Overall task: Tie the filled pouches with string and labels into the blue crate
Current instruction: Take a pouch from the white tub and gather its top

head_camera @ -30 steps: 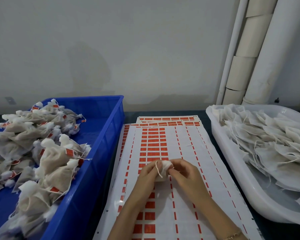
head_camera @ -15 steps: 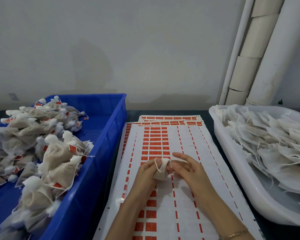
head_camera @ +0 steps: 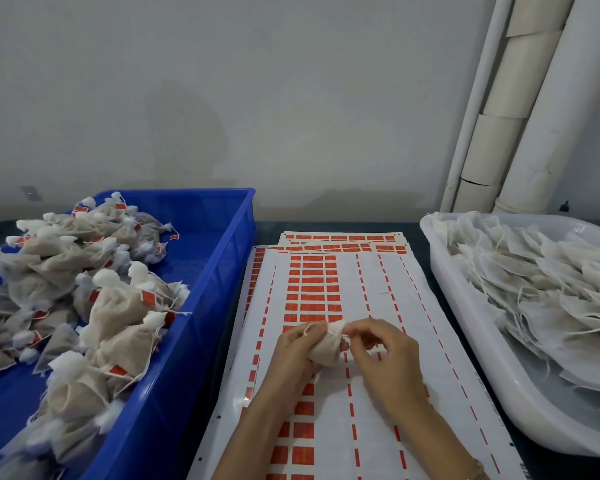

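Pouch point(head_camera: 324, 346) over label sheets point(head_camera: 371, 296), near centre: left hand point(head_camera: 293, 351) grips its body, right hand point(head_camera: 385, 355) pinches the neck by the string point(head_camera: 307, 329); tying apparently underway, next likely cinch, label, drop into blue crate point(head_camera: 201, 306), left.

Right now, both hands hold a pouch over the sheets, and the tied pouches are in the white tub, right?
No. Head view: tied pouches lie in the blue crate, not the white tub. Left hand and right hand do hold a pouch over the sheets.
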`<state>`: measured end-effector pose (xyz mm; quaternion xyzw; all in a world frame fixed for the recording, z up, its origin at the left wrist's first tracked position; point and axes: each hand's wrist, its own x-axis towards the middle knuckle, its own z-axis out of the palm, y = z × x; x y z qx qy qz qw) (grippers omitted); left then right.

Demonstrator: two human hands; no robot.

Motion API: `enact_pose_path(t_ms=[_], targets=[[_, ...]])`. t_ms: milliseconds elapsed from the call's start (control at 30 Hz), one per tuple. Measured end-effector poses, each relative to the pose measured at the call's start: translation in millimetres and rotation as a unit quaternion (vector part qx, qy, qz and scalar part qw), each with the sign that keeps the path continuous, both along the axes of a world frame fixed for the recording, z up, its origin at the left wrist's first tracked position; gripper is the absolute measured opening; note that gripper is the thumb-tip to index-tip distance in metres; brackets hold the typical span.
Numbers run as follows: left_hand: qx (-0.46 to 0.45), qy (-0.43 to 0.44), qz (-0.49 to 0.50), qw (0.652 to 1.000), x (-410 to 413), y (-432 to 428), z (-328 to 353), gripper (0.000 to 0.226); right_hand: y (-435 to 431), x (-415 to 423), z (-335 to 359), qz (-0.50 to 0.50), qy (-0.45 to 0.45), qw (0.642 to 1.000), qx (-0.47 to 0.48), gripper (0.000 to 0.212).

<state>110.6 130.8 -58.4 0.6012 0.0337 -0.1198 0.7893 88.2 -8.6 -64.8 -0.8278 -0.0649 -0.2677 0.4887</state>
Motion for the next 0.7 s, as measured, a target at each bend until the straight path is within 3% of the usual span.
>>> enact_pose_path(t_ms=[200, 367, 700], targets=[[0.072, -0.051, 0.020, 0.996, -4, 1, 0, 0.009, -6, 1, -3, -0.027, -0.011, 0.999, -0.040, 0.019], [0.103, -0.108, -0.010, 0.989, -6, 5, 1, 0.015, -6, 1, 0, -0.015, 0.034, 0.998, -0.042, 0.011], [0.201, -0.199, -0.032, 0.959, -6, 4, -3, 0.022, -11, 6, -10, -0.059, 0.079, 0.991, -0.086, 0.010]])
